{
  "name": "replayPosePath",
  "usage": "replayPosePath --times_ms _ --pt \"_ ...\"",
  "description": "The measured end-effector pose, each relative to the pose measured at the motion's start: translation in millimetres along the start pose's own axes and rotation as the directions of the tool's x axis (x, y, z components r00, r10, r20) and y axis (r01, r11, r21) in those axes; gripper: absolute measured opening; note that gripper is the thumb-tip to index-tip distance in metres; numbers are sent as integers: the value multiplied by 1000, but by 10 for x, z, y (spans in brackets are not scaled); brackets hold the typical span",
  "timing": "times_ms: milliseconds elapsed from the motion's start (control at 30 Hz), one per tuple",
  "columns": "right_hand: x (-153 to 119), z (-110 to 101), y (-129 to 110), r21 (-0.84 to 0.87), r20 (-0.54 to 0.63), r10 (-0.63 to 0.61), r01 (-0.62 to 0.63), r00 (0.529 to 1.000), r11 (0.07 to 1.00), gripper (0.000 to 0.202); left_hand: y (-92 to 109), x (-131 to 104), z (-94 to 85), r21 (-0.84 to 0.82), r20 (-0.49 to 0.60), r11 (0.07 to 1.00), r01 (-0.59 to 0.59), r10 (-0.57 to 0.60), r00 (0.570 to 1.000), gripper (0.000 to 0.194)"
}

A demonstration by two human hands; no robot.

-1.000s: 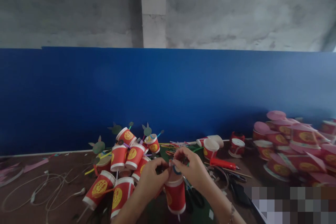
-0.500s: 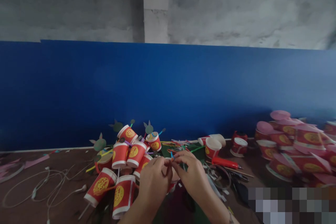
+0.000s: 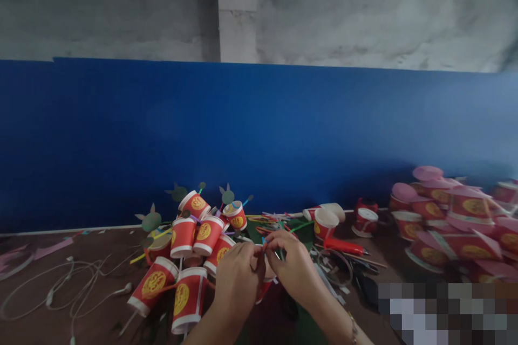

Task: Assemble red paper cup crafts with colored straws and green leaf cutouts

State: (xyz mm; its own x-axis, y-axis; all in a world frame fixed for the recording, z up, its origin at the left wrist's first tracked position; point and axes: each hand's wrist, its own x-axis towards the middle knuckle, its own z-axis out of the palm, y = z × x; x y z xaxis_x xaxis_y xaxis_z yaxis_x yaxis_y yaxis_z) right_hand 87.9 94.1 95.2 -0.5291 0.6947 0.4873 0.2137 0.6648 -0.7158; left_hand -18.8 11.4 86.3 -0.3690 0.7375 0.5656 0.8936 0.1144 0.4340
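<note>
My left hand (image 3: pixel 238 275) and my right hand (image 3: pixel 292 259) meet at the fingertips, both closed in a pinch. Between them shows a small blue and orange strip (image 3: pixel 264 241); the fingers cover most of it. Just below and behind the hands is a red and white paper cup (image 3: pixel 265 290), partly hidden, and I cannot tell whether a hand touches it. To the left lies a pile of red paper cups (image 3: pixel 208 234) with yellow emblems, some with sticks and rabbit-shaped green cutouts (image 3: pixel 151 221).
Behind the hands lie loose coloured strips (image 3: pixel 279 219). On the right are an upright cup (image 3: pixel 326 223), a red tool (image 3: pixel 343 247), a tape roll (image 3: pixel 340 268) and a heap of pink-trimmed cups (image 3: pixel 469 207). White earphones (image 3: pixel 121 289) lie left. A blue panel (image 3: pixel 259 135) stands behind.
The view has shifted slightly. Both hands stay together in nearly the same pose, and less of the blue end sticks up above the fingertips.
</note>
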Motion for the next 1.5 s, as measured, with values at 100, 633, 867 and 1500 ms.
replayPosePath --times_ms 100,633,867,1500 --pt "20 -37 -25 6 32 8 -8 999 1000 17 -6 12 -15 -28 34 999 42 -41 999 13" --pt "35 -34 -25 -123 -7 -66 65 998 990 16 -25 70 -5 -206 192 952 226 -187 963 14" --pt "179 -254 237 -423 -50 59 -75 997 903 25 -64 126 25 -552 241 757 348 -255 937 40" --pt "20 -126 -151 -93 191 -271 292 943 952 22 -99 13 81 -549 276 809 209 -60 959 66"
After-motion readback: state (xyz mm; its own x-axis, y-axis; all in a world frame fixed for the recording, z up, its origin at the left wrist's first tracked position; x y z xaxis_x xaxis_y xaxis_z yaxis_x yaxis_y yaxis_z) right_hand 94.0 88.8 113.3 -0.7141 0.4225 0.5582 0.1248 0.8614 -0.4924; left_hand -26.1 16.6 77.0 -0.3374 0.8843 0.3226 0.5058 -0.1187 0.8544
